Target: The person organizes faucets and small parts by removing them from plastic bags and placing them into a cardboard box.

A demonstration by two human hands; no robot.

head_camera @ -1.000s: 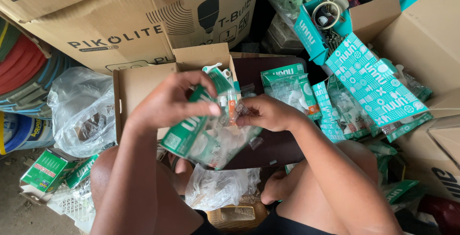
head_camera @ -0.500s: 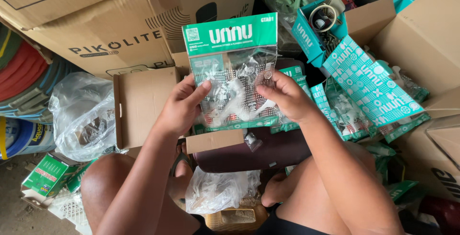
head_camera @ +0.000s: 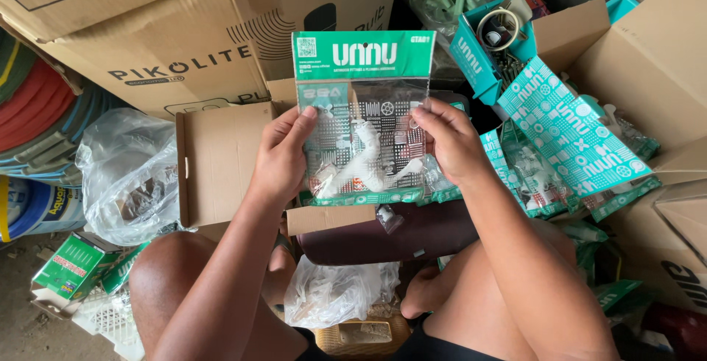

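**Packet held up in both hands**

Head view: my left hand (head_camera: 283, 158) pinches the left edge of a clear packet with a green header card (head_camera: 363, 118), thumb on the front, and my right hand (head_camera: 449, 140) pinches its right edge the same way. The packet stands upright between my grips, white fittings showing inside. Just left of my left grip is an open cardboard box (head_camera: 217, 162); right of my right grip lie more green packets (head_camera: 571, 129).

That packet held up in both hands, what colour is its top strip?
Green with white print, on the packet; the head view shows it plainly.
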